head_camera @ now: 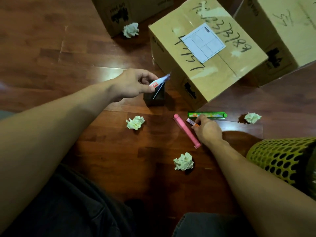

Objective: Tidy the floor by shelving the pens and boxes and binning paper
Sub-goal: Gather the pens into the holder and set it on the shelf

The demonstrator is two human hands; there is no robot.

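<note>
From the head camera, the left arm stretches forward across the wooden floor (51, 53), the left hand (135, 84) poised over a small dark pen holder (154, 98). Its thumb and fingers pinch a white correction pen (158, 81) with a purple tip, tilted with the tip up and away, right at the holder's mouth. A thin blue pen (157, 93) already leans inside the holder.

The right arm reaches forward from the near right, the right hand (207, 130) low at the floor, knuckles up, fingers curled onto a small pink-and-orange pen (192, 122). Just left of it lies a long pink marker (187, 131), and just beyond lies a green case (207, 115).

Four crumpled paper balls sit on the floor: one near centre (183, 161), one left of the marker (135, 122), one at the right (252, 118), one far by the far-left box (130, 29). A large cardboard box (201, 48) with black scrawl and a white label stands just beyond the holder, another box (282, 23) at the far right. A yellow perforated bin (280, 158) stands at the near right.
</note>
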